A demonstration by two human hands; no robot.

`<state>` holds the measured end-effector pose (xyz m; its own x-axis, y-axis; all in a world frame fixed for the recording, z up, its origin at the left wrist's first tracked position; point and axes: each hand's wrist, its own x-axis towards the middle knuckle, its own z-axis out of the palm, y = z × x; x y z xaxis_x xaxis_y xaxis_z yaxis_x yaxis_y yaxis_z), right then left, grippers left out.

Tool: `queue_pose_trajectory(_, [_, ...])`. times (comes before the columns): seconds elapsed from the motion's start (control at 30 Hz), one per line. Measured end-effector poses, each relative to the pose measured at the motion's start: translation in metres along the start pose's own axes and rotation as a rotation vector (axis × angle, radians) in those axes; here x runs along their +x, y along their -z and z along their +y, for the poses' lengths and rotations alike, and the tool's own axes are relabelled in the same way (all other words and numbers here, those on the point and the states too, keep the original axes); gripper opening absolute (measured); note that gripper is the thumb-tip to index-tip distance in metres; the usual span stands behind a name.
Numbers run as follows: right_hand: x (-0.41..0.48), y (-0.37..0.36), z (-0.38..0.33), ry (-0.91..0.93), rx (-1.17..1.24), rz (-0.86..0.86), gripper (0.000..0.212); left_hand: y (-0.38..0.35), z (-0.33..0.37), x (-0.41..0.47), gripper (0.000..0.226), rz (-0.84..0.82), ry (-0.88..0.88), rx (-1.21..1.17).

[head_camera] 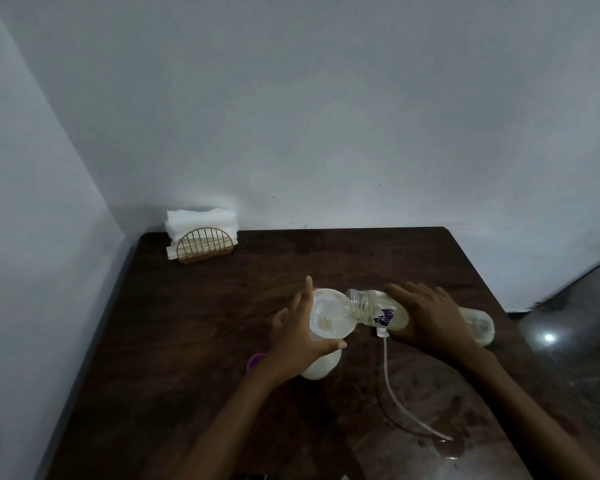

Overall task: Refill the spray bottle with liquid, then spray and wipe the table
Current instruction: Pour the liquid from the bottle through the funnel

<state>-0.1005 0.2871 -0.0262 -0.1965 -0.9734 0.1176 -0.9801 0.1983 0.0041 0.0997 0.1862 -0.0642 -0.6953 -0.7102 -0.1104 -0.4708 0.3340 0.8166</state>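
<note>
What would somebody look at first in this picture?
First, the two hands in the middle of the dark table: the right hand tips a clear bottle sideways, its mouth over a funnel that the left hand holds on a white bottle. In the far left corner, a gold wire holder full of white napkins stands by the wall. A thin tube lies near the right arm, ending at a wet patch.

The far side of the table [326, 258] was wide open, with only a napkin holder [204, 245] in the back left corner by the walls [326, 133]. In the middle, the white bottle [321, 365], the tipped clear bottle [378, 308] and a thin tube [395, 400] were in the way.
</note>
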Motion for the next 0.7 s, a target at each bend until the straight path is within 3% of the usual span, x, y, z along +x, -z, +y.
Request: queue_pose_trajectory(0.7, [-0.0002,0.0010,-0.0010,-0.002,-0.026,0.015,0.061,-0.0031,-0.0034,0.0031,0.115,0.000,0.025,0.012])
